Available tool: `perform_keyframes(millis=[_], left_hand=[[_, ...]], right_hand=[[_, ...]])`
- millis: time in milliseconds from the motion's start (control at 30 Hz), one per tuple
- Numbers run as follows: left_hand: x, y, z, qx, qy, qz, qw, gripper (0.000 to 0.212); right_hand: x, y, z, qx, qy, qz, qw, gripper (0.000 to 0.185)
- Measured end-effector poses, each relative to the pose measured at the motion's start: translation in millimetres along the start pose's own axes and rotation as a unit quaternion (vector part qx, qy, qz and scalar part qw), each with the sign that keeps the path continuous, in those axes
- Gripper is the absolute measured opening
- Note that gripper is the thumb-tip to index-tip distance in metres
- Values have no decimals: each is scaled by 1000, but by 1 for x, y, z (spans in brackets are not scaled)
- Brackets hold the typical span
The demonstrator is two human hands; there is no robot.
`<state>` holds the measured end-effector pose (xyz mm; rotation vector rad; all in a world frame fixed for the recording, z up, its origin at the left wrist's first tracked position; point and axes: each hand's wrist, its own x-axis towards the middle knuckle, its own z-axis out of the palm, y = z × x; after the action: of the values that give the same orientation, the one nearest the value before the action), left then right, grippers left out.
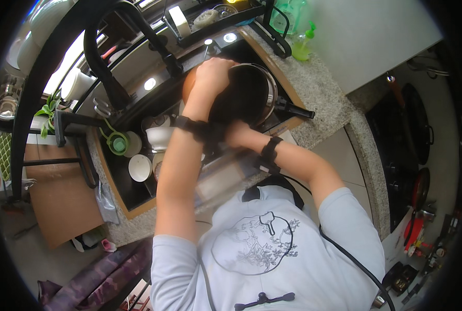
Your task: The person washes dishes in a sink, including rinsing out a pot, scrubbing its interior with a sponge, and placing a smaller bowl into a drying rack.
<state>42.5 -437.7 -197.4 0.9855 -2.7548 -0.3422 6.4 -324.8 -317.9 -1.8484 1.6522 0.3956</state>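
Observation:
A large dark round pan [241, 95] is over the kitchen sink, with orange showing at its left side. My left hand [215, 74] is curled over its upper left edge. A shiny metal rim [271, 91] curves around the pan's right side. From it a black handle [296, 107] reaches over the sink's right edge; I cannot tell whether rim and pan are one vessel. Low against the pan's near side is my right hand [238, 134]. Its fingers are blurred and partly hidden, so its grip is unclear. Both wrists wear black bands.
White bowls [140, 168] and a green-handled strainer [118, 144] sit at the sink's left. A black faucet [126, 50] arches over the back. Soap bottles [303, 44] stand on the granite counter [320, 93]. A black rack [79, 120] rises at left; a stove [394, 155] lies right.

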Motion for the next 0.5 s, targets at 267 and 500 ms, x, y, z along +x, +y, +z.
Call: perform_keyframes(millis=[267,500], left_hand=[[-19,-14,-3,-74,126,-16,989,30],[-61,-33,-7,-120,167,-67,976,28]], right_hand=[[-5,44,2,-164,188,86,965,27],[-11,19,15,-95,112,41,988,28]])
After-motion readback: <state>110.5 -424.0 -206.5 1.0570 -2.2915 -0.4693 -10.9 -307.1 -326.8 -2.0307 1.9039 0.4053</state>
